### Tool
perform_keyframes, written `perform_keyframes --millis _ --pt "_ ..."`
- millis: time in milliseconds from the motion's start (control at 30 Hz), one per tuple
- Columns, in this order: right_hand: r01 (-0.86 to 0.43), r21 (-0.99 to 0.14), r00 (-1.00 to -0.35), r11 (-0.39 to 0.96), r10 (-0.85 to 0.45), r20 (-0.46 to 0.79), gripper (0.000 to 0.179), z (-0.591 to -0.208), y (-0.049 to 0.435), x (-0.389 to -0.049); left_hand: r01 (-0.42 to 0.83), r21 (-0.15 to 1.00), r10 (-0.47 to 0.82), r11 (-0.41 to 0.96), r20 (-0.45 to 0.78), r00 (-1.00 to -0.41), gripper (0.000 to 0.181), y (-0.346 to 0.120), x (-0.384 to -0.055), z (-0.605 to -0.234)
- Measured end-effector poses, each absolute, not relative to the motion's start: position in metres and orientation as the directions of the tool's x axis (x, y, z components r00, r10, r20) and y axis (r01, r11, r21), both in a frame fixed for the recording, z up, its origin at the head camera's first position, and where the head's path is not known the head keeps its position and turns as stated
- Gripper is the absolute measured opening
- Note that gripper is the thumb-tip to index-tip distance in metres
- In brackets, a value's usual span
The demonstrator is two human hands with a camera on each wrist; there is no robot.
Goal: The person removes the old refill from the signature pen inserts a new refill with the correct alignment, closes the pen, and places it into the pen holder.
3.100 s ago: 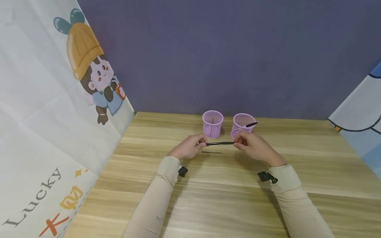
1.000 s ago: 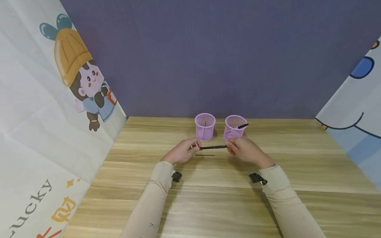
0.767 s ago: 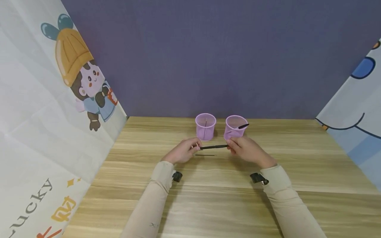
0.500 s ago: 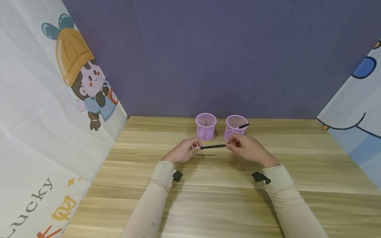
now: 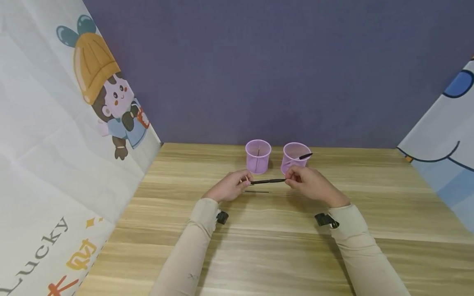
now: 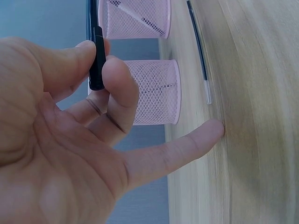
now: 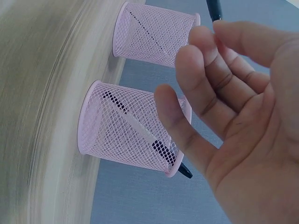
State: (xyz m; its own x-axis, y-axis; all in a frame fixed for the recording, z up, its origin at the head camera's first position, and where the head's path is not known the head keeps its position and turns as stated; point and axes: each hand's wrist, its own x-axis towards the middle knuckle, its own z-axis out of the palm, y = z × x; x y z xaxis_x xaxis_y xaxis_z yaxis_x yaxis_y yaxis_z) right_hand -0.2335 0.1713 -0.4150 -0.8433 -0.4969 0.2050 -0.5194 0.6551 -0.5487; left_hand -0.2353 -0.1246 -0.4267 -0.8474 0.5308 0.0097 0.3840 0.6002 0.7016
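Between my two hands a black pen [image 5: 268, 181] lies level above the table. My left hand [image 5: 229, 187] pinches its clip end between thumb and index finger; in the left wrist view the little finger stretches out to the tabletop. My right hand [image 5: 312, 185] pinches the opposite end, and in the right wrist view thumb and fingertips meet at the pen's end [image 7: 214, 10]. Below the pen, a thin dark pen refill [image 6: 201, 51] with a clear end rests on the wood.
Two pink mesh cups [image 5: 252, 164] stand behind the hands. A thin dark stick, perhaps a refill, leans in the left one. The right cup [image 7: 133, 163] holds a white pen with a black end [image 7: 185, 171] poking over the rim. A dark wall [image 5: 274, 74] rises behind the table.
My right hand's fingers have shifted and rolled on the pen's end over the last second. The left hand keeps its grip. The head view has drifted slightly; cups and refill stay put.
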Motion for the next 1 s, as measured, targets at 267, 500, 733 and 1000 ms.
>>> perform_keyframes --millis 267,500,733,1000 --pt "-0.527 -0.547 -0.838 0.651 -0.506 0.204 0.006 -0.4171 0.1737 -0.2352 0.392 0.690 0.535 0.608 0.009 -0.845 0.010 -0.1226 -0.2350 -0.4254" --pt "-0.525 -0.558 -0.836 0.643 -0.514 0.193 0.008 -0.4164 0.1745 -0.2350 0.398 0.688 0.537 0.607 0.014 -0.844 0.010 -0.1223 -0.2355 -0.4259" --pt "-0.517 -0.569 -0.837 0.640 -0.517 0.179 0.011 -0.4158 0.1733 -0.2335 0.392 0.679 0.532 0.620 0.003 -0.847 0.010 -0.1222 -0.2351 -0.4256" --pt "-0.516 -0.556 -0.839 0.652 -0.515 0.176 0.015 -0.4150 0.1725 -0.2331 0.393 0.680 0.529 0.620 0.007 -0.848 0.009 -0.1223 -0.2352 -0.4267"
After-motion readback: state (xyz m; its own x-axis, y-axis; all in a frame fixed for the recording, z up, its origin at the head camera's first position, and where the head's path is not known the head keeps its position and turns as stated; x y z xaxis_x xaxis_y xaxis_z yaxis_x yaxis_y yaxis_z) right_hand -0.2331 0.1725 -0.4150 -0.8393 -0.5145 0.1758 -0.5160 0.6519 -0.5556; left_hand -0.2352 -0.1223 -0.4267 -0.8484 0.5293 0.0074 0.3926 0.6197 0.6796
